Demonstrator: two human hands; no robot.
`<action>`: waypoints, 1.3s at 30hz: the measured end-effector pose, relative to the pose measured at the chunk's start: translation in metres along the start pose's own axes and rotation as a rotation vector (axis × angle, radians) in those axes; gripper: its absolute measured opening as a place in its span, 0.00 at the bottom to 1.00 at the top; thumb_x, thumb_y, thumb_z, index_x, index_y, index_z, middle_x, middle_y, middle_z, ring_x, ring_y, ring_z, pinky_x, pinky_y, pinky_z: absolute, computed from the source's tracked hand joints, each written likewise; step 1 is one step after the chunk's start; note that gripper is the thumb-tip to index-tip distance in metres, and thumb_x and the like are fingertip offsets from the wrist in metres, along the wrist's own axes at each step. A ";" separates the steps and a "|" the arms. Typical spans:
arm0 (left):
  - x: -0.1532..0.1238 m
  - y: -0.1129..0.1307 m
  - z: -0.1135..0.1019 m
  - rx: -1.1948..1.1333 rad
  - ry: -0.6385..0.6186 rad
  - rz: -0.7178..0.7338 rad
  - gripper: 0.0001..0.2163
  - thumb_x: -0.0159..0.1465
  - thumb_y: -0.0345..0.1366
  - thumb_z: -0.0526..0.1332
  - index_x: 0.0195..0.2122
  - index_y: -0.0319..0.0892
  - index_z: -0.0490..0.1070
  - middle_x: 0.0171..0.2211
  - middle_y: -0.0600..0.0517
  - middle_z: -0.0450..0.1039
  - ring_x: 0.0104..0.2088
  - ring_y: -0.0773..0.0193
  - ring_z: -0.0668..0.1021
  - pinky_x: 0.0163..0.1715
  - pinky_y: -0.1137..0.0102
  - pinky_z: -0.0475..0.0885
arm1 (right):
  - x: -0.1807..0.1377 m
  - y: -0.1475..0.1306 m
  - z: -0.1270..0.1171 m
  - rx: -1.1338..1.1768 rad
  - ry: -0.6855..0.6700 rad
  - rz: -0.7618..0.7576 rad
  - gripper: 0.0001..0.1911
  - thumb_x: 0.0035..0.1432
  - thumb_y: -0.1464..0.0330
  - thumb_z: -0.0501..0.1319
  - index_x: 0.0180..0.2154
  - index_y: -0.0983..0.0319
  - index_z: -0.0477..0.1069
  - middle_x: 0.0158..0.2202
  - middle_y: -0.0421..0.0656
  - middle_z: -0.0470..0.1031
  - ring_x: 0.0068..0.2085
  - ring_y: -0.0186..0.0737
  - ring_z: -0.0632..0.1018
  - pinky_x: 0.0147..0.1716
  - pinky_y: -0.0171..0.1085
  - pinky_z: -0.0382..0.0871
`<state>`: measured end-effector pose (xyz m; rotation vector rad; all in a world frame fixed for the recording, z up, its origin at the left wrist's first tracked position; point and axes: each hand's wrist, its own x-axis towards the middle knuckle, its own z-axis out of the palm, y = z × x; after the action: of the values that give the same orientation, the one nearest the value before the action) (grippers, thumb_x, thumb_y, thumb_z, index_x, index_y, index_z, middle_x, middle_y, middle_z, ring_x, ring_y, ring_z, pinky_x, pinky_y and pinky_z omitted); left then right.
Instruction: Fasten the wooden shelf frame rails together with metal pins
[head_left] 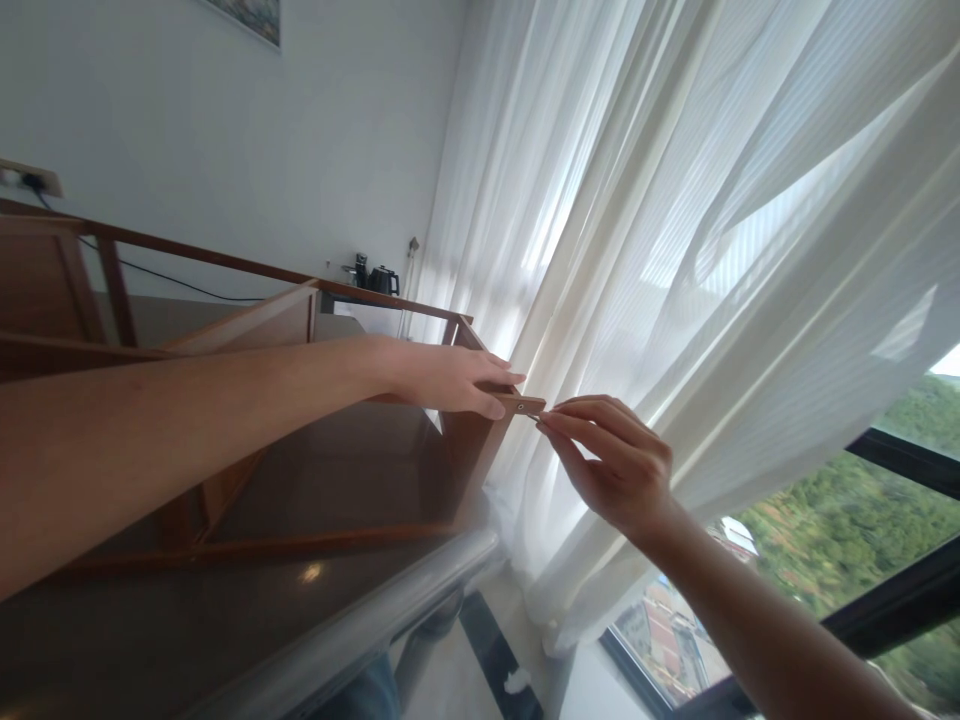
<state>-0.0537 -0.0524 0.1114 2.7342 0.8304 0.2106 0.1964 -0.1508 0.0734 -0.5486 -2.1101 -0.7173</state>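
Observation:
My left hand (457, 378) reaches across from the left and grips the top corner of a brown wooden furniture frame (472, 445), thumb on the near side and fingers over the far side. Just beyond the thumb, a short wooden end (532, 405) sticks out with a round metal fitting (520, 407) in it. My right hand (611, 455) pinches a thin metal rod (533, 417), perhaps a hex key, between thumb and fingertips close to that end. Most of the rod is hidden by the fingers.
White sheer curtains (600, 250) hang right behind the corner. A window (825, 520) lies at the lower right. Clear plastic-like wrapping (420, 570) covers an edge below. A black kettle (385, 280) stands beyond the frame, and a cable (172, 285) runs along the wall.

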 end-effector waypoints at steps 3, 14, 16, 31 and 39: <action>-0.001 0.003 0.000 -0.002 0.001 0.001 0.36 0.66 0.64 0.52 0.73 0.58 0.51 0.76 0.56 0.45 0.74 0.48 0.51 0.72 0.52 0.46 | -0.015 -0.007 0.018 0.040 0.126 0.145 0.14 0.60 0.79 0.66 0.44 0.56 0.80 0.36 0.43 0.81 0.36 0.41 0.81 0.33 0.41 0.77; -0.003 0.008 -0.002 0.035 0.005 -0.013 0.36 0.67 0.65 0.50 0.73 0.57 0.51 0.76 0.56 0.44 0.74 0.47 0.53 0.72 0.56 0.46 | -0.022 0.005 0.035 0.016 0.152 0.096 0.17 0.61 0.80 0.64 0.48 0.57 0.79 0.38 0.44 0.82 0.37 0.40 0.81 0.35 0.40 0.77; -0.004 0.009 -0.002 0.042 0.009 -0.017 0.36 0.67 0.64 0.50 0.73 0.57 0.51 0.76 0.56 0.45 0.74 0.47 0.52 0.72 0.57 0.46 | -0.022 0.007 0.034 0.002 0.146 0.077 0.16 0.62 0.79 0.64 0.48 0.57 0.78 0.38 0.44 0.82 0.36 0.39 0.81 0.34 0.40 0.77; -0.003 0.010 -0.002 0.025 -0.001 -0.019 0.36 0.66 0.64 0.50 0.73 0.57 0.51 0.75 0.56 0.45 0.73 0.48 0.53 0.71 0.57 0.47 | -0.002 0.019 0.014 -0.321 -0.005 -0.357 0.13 0.61 0.78 0.68 0.47 0.63 0.76 0.35 0.44 0.82 0.36 0.40 0.80 0.32 0.39 0.75; -0.002 0.009 -0.001 0.010 0.011 -0.001 0.36 0.67 0.63 0.51 0.72 0.55 0.53 0.75 0.55 0.46 0.73 0.49 0.56 0.70 0.59 0.50 | 0.012 0.023 -0.002 -0.374 -0.168 -0.509 0.08 0.64 0.77 0.65 0.44 0.61 0.77 0.36 0.41 0.82 0.40 0.40 0.81 0.38 0.40 0.78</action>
<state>-0.0513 -0.0607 0.1151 2.7445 0.8377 0.2220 0.2044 -0.1334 0.0908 -0.2664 -2.3098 -1.4152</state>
